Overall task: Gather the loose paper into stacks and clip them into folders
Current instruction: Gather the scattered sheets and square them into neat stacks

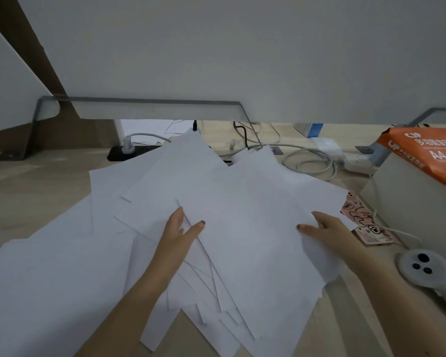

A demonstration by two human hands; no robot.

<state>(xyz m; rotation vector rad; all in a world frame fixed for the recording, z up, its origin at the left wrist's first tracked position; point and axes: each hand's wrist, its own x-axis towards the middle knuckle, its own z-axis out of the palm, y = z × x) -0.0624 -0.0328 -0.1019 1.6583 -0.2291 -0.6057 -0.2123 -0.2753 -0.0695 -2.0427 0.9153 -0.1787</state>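
Loose paper (242, 197) lies fanned in messy pile across desk (36, 181), sheets overlapping at all angles. Left hand (180, 228) pinches top sheets at left edge, thumb on top, fingers tucked beneath. Right hand (325, 228) grips same sheets at right edge, thumb on top. Orange ream (422, 150) at far right, white controller (420, 269) near right forearm, cables (307, 161) behind pile.

Dim, diffuse indoor light is washing the scene evenly, turning the loose paper (242, 228) a flat bluish grey. Only thin, soft shadows are tracing the overlapping sheet edges. The wide-angle lens is bowing the grey metal bracket (139, 101) and stretching the orange paper pack (428, 155) at the right edge. Fine detail is smearing slightly throughout, worst toward the corners.
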